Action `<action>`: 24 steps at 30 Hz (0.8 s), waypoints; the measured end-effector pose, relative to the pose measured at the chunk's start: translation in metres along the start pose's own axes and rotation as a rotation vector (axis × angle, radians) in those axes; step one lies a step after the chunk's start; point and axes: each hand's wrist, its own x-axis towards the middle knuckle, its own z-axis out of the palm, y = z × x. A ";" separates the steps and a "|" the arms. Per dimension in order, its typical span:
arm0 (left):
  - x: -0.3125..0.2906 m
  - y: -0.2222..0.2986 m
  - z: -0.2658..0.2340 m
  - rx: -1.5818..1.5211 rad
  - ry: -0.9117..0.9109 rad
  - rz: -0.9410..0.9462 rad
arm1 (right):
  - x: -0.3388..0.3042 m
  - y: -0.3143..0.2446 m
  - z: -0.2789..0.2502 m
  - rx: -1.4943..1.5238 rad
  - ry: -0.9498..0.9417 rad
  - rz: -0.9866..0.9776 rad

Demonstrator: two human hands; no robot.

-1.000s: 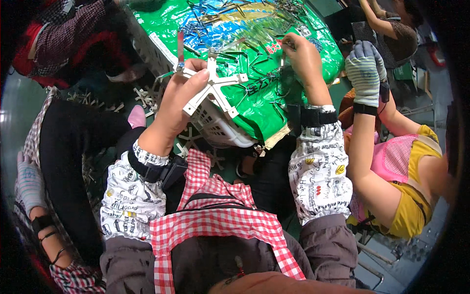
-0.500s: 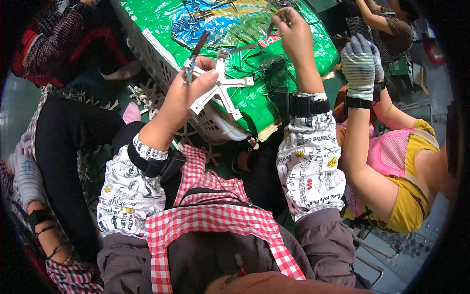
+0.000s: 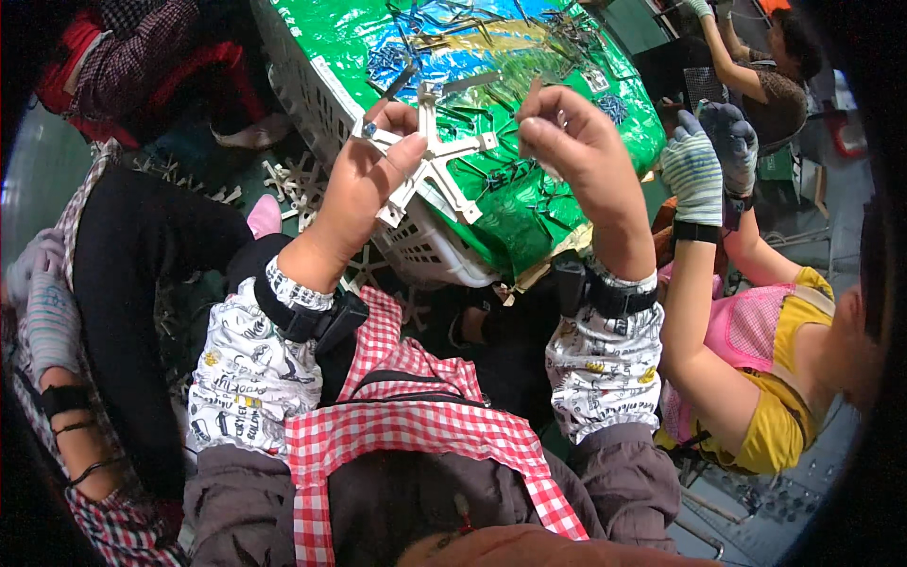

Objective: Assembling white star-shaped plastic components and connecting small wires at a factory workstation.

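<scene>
Raised higher and closer since half a second ago: left hand (image 3: 364, 180) with grip pressed around white plastic frame (image 3: 430, 165), over near edge of white basket (image 3: 416, 248). Right hand (image 3: 572, 142) beside it, fingertips pinched on small metal piece (image 3: 557, 121), above green sheet (image 3: 529, 203).

White plastic frame piece (image 3: 430, 156), kinda star/cross shaped w/ flat slotted arms sticking out in several directions, looks like 1 moulded part. It's held up off the pile, tilted, arms fanned over the green sheet. A thin grey metal strip (image 3: 402, 83) w/ a blue tip pokes up at its upper left end. Small metal bit (image 3: 545, 118) sits just right of it, too tiny to tell shape.
</scene>
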 end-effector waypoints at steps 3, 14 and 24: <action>0.001 0.000 0.000 0.047 0.032 0.055 | 0.001 -0.001 0.005 0.076 -0.075 0.045; -0.002 0.000 0.000 -0.081 0.016 -0.011 | 0.001 0.009 0.015 0.159 -0.022 0.072; -0.002 0.008 0.003 -0.136 0.005 -0.057 | 0.000 0.011 0.016 0.240 0.051 0.071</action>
